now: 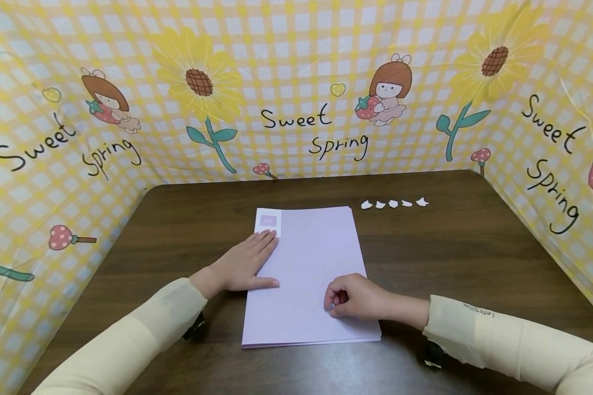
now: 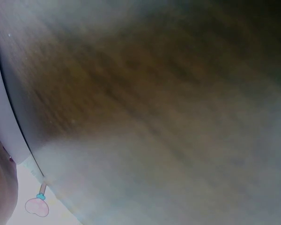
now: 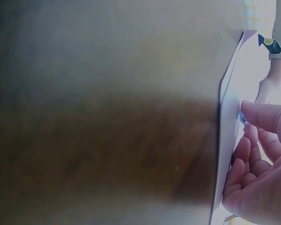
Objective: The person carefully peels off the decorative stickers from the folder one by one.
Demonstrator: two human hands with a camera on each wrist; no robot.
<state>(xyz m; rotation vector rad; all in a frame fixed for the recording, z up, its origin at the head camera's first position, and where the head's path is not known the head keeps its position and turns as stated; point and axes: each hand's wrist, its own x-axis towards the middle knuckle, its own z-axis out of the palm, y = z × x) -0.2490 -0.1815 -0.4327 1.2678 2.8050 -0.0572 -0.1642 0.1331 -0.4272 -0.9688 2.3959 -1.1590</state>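
Five white scraps [image 1: 393, 203] already lie in a row, off the folder [image 1: 321, 247] at two o'clock; what is left to do doesn't show. The folder looks plain lilac, layered at its edge, with a label [image 1: 268, 220] at eleven. The left hand [image 1: 249, 263] lies flat at nine, thumb apart; at four the right hand [image 1: 358, 298] pinches a small bluish bit [image 1: 332, 307].

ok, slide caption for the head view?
Left hand laid on lilac paper, right hand pinching a small item, five white scraps in a row on the table.
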